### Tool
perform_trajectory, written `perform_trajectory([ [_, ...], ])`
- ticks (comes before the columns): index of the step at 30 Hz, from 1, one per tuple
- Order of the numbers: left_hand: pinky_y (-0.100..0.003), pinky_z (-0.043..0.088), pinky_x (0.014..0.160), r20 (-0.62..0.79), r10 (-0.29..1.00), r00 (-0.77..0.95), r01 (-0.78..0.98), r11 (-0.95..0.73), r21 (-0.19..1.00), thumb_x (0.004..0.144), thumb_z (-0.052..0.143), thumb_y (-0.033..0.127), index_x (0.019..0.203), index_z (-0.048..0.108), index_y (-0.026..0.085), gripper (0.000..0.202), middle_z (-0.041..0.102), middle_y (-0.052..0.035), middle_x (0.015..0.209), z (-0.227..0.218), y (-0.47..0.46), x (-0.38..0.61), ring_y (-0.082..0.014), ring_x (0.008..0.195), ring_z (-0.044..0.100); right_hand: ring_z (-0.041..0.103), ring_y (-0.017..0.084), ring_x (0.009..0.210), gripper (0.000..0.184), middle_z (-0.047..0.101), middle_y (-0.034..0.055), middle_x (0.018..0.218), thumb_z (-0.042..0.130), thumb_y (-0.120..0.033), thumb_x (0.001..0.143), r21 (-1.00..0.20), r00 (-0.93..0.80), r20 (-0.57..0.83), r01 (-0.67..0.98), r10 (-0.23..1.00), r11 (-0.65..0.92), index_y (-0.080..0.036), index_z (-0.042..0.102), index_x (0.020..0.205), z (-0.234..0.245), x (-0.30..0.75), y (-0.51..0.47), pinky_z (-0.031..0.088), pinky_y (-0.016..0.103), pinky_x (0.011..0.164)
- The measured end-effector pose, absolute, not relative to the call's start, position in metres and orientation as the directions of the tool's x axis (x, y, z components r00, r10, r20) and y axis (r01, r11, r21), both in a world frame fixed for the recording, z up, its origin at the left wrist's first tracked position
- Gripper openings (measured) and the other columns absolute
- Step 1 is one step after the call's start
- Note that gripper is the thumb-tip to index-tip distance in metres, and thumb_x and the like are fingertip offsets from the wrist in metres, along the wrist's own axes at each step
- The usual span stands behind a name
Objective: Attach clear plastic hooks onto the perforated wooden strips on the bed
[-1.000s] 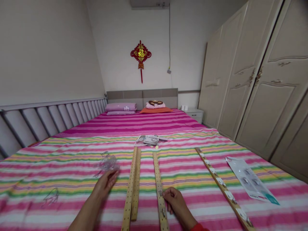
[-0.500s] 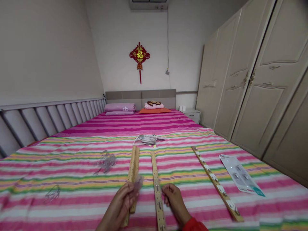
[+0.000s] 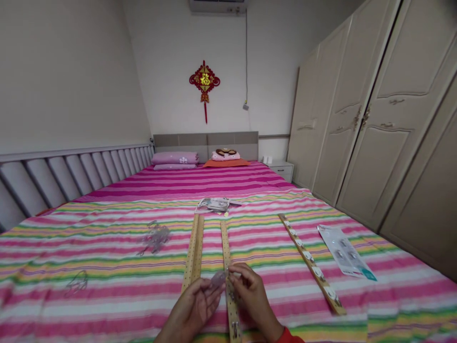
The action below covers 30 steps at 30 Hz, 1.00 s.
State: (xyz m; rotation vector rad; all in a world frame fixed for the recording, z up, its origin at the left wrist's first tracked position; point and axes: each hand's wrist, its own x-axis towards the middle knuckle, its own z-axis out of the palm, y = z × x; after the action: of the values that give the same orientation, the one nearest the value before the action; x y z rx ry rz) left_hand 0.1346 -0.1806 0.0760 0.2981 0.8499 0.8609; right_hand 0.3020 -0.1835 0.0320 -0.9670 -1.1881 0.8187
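My left hand (image 3: 200, 302) is closed on a small clear plastic piece (image 3: 217, 279), pinched between thumb and fingers with the palm partly turned up. The fingers of my right hand (image 3: 250, 290) are pinched together at the right edge of that piece; what they hold is too small to make out. Both hands are over a narrow perforated wooden strip (image 3: 224, 243), which has several small metal fittings (image 3: 234, 327) on its near part. Left of it lie perforated wooden strips (image 3: 193, 252) side by side, their near ends hidden by my left hand.
Another wooden strip (image 3: 309, 259) with several white round hooks lies to the right, beside a blister pack (image 3: 344, 252). Clear plastic pieces (image 3: 157, 237) and a thin wire-like item (image 3: 77, 282) lie left. A packet pile (image 3: 215, 205) lies farther back on the striped bed cover (image 3: 107, 309).
My left hand has moved right with the clear plastic piece, to the middle strip. My right hand has moved up and left to meet it. The view has shifted slightly right.
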Motion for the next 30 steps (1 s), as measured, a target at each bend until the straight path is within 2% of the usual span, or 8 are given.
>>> perform_trajectory([
  [2, -0.023, 0.053, 0.066, -0.53, 0.765, 0.366, -0.54, 0.638, 0.549, 0.072, 0.058, 0.008, 0.068, 0.056, 0.016, 0.01, 0.074, -0.0102, 0.083, 0.077, -0.182, 0.138, -0.0226, 0.089, 0.071, 0.063, 0.023, 0.081, 0.019, 0.069, 0.0082, 0.084, 0.07, -0.038, 0.073, -0.909, 0.163, 0.411, -0.005, 0.897, 0.418, -0.022, 0.076, 0.082, 0.033, 0.303, -0.185, 0.05, 0.032, 0.071],
  [6, -0.022, 0.052, 0.066, -0.541, 0.742, 0.396, -0.526, 0.667, 0.528, 0.077, 0.057, 0.009, 0.073, 0.059, 0.014, 0.006, 0.075, -0.0104, 0.085, 0.078, -0.18, 0.142, -0.0212, 0.087, 0.071, 0.061, 0.02, 0.071, 0.015, 0.066, 0.0055, 0.075, 0.068, -0.035, 0.075, -0.911, 0.176, 0.408, 0.008, 0.896, 0.413, -0.022, 0.074, 0.077, 0.027, 0.306, -0.185, 0.048, 0.029, 0.063],
  [9, -0.022, 0.052, 0.066, -0.546, 0.732, 0.408, -0.507, 0.679, 0.531, 0.08, 0.059, 0.014, 0.073, 0.06, 0.014, 0.006, 0.074, -0.0107, 0.085, 0.078, -0.178, 0.144, -0.0207, 0.087, 0.071, 0.058, 0.018, 0.068, 0.014, 0.063, 0.0036, 0.073, 0.065, -0.033, 0.077, -0.915, 0.173, 0.4, 0.03, 0.9, 0.401, -0.021, 0.071, 0.076, 0.023, 0.309, -0.184, 0.045, 0.027, 0.06],
  [12, -0.022, 0.051, 0.068, -0.541, 0.736, 0.407, -0.458, 0.677, 0.576, 0.077, 0.066, 0.021, 0.07, 0.06, 0.014, 0.012, 0.074, -0.0106, 0.087, 0.078, -0.175, 0.147, -0.0196, 0.086, 0.07, 0.055, 0.016, 0.066, 0.015, 0.061, 0.0022, 0.071, 0.065, -0.034, 0.077, -0.93, 0.184, 0.362, 0.015, 0.914, 0.366, -0.02, 0.069, 0.073, 0.024, 0.311, -0.182, 0.042, 0.025, 0.058],
  [16, -0.019, 0.048, 0.062, -0.473, 0.847, 0.241, -0.356, 0.531, 0.769, 0.065, 0.078, 0.031, 0.074, 0.063, 0.015, 0.024, 0.073, -0.0071, 0.084, 0.073, -0.162, 0.151, -0.0144, 0.074, 0.068, 0.044, 0.011, 0.049, 0.022, 0.055, -0.0027, 0.057, 0.069, -0.038, 0.07, -0.966, 0.225, 0.179, -0.145, 0.958, 0.215, -0.018, 0.064, 0.065, 0.027, 0.312, -0.174, 0.034, 0.023, 0.046],
  [20, -0.017, 0.039, 0.052, -0.276, 0.954, 0.118, -0.155, 0.292, 0.944, 0.052, 0.082, 0.042, 0.073, 0.066, 0.014, 0.038, 0.067, -0.0005, 0.066, 0.056, -0.134, 0.154, -0.01, 0.061, 0.059, 0.03, 0.006, 0.033, 0.026, 0.043, -0.0079, 0.041, 0.069, -0.041, 0.065, -0.954, 0.225, 0.016, -0.287, 0.974, 0.082, -0.018, 0.06, 0.058, 0.02, 0.31, -0.158, 0.021, 0.022, 0.036],
  [24, -0.018, 0.036, 0.051, -0.174, 0.978, 0.111, -0.067, 0.182, 0.981, 0.051, 0.079, 0.045, 0.072, 0.066, 0.014, 0.04, 0.062, 0.0013, 0.059, 0.039, -0.106, 0.162, -0.009, 0.055, 0.053, 0.028, 0.005, 0.031, 0.022, 0.046, -0.0069, 0.042, 0.067, -0.036, 0.063, -0.944, 0.234, -0.04, -0.329, 0.971, 0.041, -0.018, 0.057, 0.056, 0.009, 0.305, -0.143, 0.018, 0.022, 0.035],
  [30, -0.02, 0.036, 0.048, -0.144, 0.986, 0.083, -0.058, 0.149, 0.987, 0.049, 0.077, 0.041, 0.061, 0.061, 0.014, 0.033, 0.056, 0.0033, 0.048, 0.033, -0.084, 0.176, -0.0083, 0.046, 0.048, 0.036, 0.009, 0.038, 0.02, 0.049, -0.0039, 0.044, 0.061, -0.036, 0.063, -0.978, 0.245, 0.01, -0.198, 0.969, 0.06, -0.019, 0.056, 0.052, 0.0, 0.308, -0.124, 0.029, 0.025, 0.041],
])
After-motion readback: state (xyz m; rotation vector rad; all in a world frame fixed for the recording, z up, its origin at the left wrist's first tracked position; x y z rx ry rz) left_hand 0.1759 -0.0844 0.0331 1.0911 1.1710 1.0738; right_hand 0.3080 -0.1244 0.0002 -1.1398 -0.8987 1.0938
